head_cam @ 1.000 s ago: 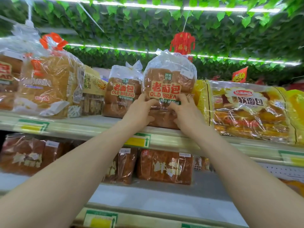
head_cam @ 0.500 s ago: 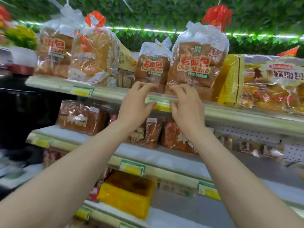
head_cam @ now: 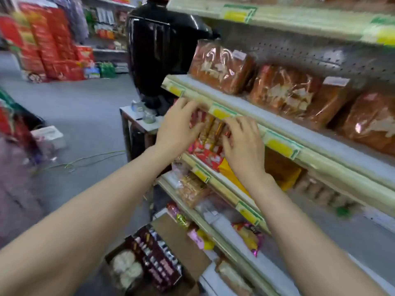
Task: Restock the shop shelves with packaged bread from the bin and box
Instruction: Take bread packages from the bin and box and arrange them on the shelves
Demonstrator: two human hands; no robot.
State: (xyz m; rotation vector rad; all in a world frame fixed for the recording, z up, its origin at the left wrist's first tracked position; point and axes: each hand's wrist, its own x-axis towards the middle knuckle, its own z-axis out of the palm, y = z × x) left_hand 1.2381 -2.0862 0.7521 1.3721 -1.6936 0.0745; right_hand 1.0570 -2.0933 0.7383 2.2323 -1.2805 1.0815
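Both my hands hang empty in front of the shelf unit, fingers loosely spread. My left hand is level with the front rail of the second shelf; my right hand sits just below that rail. Neither one holds a package. Brown bagged loaves stand in a row on that shelf. An open cardboard box on the floor below holds dark packaged bread and pale round buns. The picture is blurred by motion.
Lower shelves carry red and yellow snack packs and biscuit bags. A big black jar stands on a small table at the shelf's end. Grey floor stretches left, with red cartons stacked far off.
My hands have let go of the "Old Bread" loaf on the top shelf and dropped down past the shelf rail. My view has swung down and left, to the lower shelves and the box.
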